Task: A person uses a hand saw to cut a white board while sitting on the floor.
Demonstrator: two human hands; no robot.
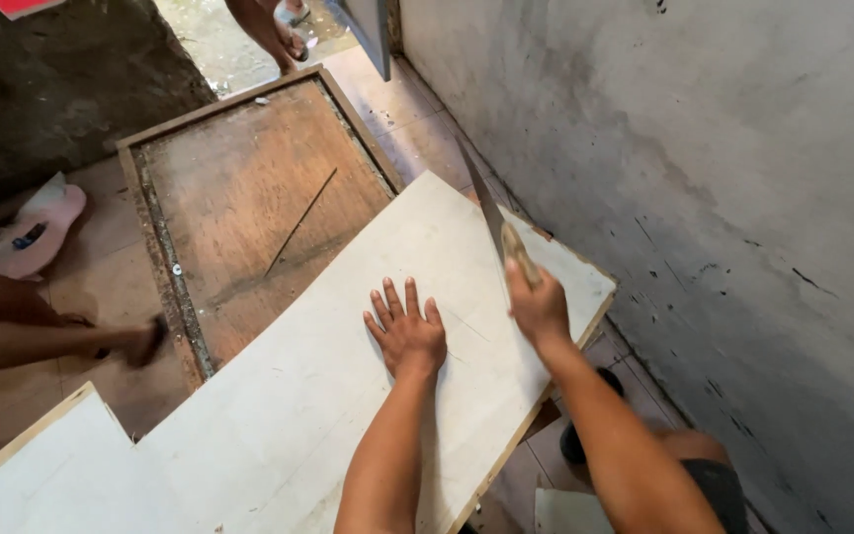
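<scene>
A smooth, matt white laminated board [348,386] with a raw plywood edge. A brown wooden panel [259,198], worn and scratched. A saw [491,218] with dull metal blade and pale wooden handle. Rough grey plastered wall [704,178].

No packages, labels, signs or screens are visible anywhere around either hand (bare boards, floor and wall surfaces only).

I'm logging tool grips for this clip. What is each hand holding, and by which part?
The right hand grips a handsaw by its wooden handle, blade pointing up and away. The left hand holds nothing; it lies flat on the white board.
</scene>
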